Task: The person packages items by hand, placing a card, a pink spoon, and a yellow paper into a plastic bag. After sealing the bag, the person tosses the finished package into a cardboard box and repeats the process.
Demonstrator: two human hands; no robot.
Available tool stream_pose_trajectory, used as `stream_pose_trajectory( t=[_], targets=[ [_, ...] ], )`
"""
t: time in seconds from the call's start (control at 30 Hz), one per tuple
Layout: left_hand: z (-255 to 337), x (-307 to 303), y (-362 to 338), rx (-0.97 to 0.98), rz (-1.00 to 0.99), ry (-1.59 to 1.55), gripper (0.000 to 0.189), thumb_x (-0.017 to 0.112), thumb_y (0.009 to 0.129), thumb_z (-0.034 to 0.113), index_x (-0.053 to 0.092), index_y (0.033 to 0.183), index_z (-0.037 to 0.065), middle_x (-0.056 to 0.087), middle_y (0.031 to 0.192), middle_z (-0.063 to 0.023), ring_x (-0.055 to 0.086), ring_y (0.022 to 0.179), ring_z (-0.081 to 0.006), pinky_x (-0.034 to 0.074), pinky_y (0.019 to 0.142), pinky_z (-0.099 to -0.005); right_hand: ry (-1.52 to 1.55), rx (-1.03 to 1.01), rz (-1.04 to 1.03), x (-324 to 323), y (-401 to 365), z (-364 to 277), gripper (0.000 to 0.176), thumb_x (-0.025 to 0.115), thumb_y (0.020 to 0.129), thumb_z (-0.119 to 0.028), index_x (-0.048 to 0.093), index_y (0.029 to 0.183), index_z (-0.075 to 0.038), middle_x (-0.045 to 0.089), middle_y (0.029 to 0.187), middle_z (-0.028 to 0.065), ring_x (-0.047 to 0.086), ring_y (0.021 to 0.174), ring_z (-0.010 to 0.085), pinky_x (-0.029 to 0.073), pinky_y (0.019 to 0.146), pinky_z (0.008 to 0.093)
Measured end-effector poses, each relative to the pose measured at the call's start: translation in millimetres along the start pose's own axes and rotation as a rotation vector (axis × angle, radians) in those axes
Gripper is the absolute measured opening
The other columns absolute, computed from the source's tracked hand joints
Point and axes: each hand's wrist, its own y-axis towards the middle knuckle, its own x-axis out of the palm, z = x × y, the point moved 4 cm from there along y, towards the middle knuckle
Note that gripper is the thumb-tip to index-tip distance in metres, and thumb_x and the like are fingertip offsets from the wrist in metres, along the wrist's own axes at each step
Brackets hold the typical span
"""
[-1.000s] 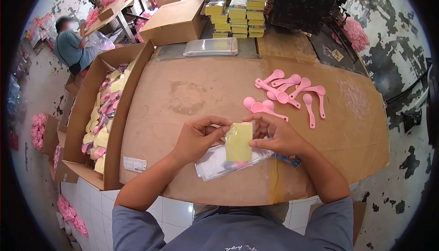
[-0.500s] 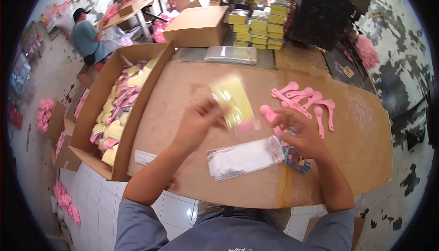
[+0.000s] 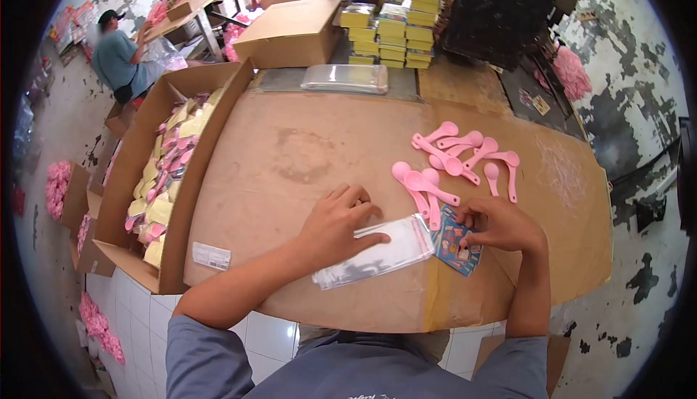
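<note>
My left hand (image 3: pixel 340 226) rests with fingers apart, its thumb on a stack of clear plastic bags (image 3: pixel 385 255). No packet is in it. To the right, my right hand (image 3: pixel 504 226) reaches over blue printed cards (image 3: pixel 457 248); thumb and fingertips touch the cards with a gap between them. Several pink measuring spoons (image 3: pixel 432 187) lie just beyond the cards, and more pink spoons (image 3: pixel 479 153) are spread behind those. On the left stands a long open cardboard box (image 3: pixel 218 156) filled with packets (image 3: pixel 170 167) of yellow cards and pink spoons.
A stack of clear plastic sleeves (image 3: pixel 345 78) lies at the table's back edge. Behind it are a closed carton (image 3: pixel 287 32) and stacks of yellow-edged cards (image 3: pixel 392 36). A person (image 3: pixel 120 58) sits at another table at far left.
The clear packet with a yellow card and something pink has left my left hand, which has dropped onto the plastic bags. My right hand has moved onto the blue cards. The view has shifted slightly.
</note>
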Motion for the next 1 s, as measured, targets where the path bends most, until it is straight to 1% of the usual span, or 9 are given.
stream_pose_trajectory(
  t=[0.13,0.23,0.33,0.47,0.53,0.73,0.77,0.87,1.0],
  targets=[
    [-7,5,-3,-0.033,-0.057,-0.130,0.028,0.085,0.083,0.020,0.075,0.106,0.007,0.064,0.095,-0.0074,0.063,0.092,-0.0243,0.052,0.081,-0.0355,0.098,0.076,-0.045,-2,1,6,0.030,0.087,0.079,-0.009,0.070,0.102,-0.002,0.067,0.084,0.0039,0.062,0.079,0.0151,0.052,0.072,0.0325],
    [-9,2,-4,-0.237,-0.082,-0.305,0.024,0.083,0.084,0.015,0.075,0.104,0.004,0.066,0.094,-0.0083,0.065,0.081,-0.0215,0.053,0.072,-0.0332,0.170,0.053,-0.024,-3,0,23,0.025,0.082,0.085,-0.009,0.071,0.106,-0.001,0.072,0.089,0.0049,0.065,0.081,0.0139,0.053,0.073,0.0306],
    [-9,2,-5,-0.231,-0.068,-0.332,0.021,0.081,0.087,0.010,0.073,0.105,0.002,0.068,0.092,-0.0086,0.065,0.074,-0.0184,0.053,0.066,-0.0305,0.165,0.062,0.008,-8,-4,24,0.022,0.078,0.090,-0.009,0.073,0.110,0.000,0.075,0.094,0.0063,0.068,0.086,0.0133,0.054,0.075,0.0292],
    [-9,1,-5,-0.237,-0.086,-0.374,0.022,0.077,0.090,0.006,0.071,0.111,-0.001,0.068,0.093,-0.0065,0.065,0.079,-0.0143,0.054,0.070,-0.0291,0.105,-0.033,0.147,-15,-5,0,0.023,0.076,0.093,-0.011,0.072,0.113,0.000,0.076,0.098,0.0075,0.069,0.088,0.0136,0.055,0.077,0.0301],
    [-12,2,-6,-0.257,-0.057,-0.417,0.023,0.075,0.092,0.004,0.070,0.114,-0.001,0.068,0.094,-0.0052,0.065,0.080,-0.0118,0.054,0.071,-0.0283,0.258,-0.132,0.188,-3,2,-15,0.023,0.076,0.093,-0.011,0.072,0.114,-0.001,0.075,0.099,0.0071,0.069,0.088,0.0140,0.055,0.077,0.0307],
    [-15,5,-7,-0.431,-0.005,-0.835,0.021,0.072,0.095,0.004,0.070,0.115,-0.002,0.073,0.098,-0.0044,0.067,0.088,-0.0076,0.054,0.073,-0.0242,0.262,-0.246,0.300,44,25,-23,0.020,0.078,0.089,-0.007,0.072,0.108,-0.003,0.074,0.100,0.0094,0.070,0.091,0.0178,0.055,0.078,0.0321],
    [-14,5,-7,-0.427,-0.030,-0.769,0.019,0.072,0.095,0.004,0.071,0.114,-0.002,0.074,0.097,-0.0049,0.068,0.086,-0.0076,0.054,0.073,-0.0241,0.223,-0.258,0.296,46,27,-23,0.019,0.078,0.088,-0.006,0.072,0.106,-0.003,0.074,0.100,0.0099,0.070,0.091,0.0189,0.055,0.079,0.0326],
    [-12,3,-7,-0.399,-0.088,-0.614,0.016,0.071,0.096,0.005,0.072,0.110,-0.003,0.076,0.092,-0.0065,0.069,0.081,-0.0076,0.055,0.072,-0.0243,0.219,-0.573,0.216,47,27,-35,0.017,0.079,0.086,-0.006,0.072,0.102,-0.006,0.075,0.103,0.0106,0.070,0.093,0.0227,0.055,0.082,0.0358],
    [-8,-2,-5,-0.400,-0.119,-0.517,0.010,0.069,0.097,0.004,0.072,0.104,-0.002,0.077,0.093,-0.0090,0.070,0.081,-0.0099,0.057,0.075,-0.0266,-0.009,-0.578,0.210,58,26,-43,0.014,0.077,0.087,-0.008,0.072,0.101,-0.008,0.076,0.105,0.0069,0.070,0.094,0.0265,0.054,0.089,0.0393]
  ],
)
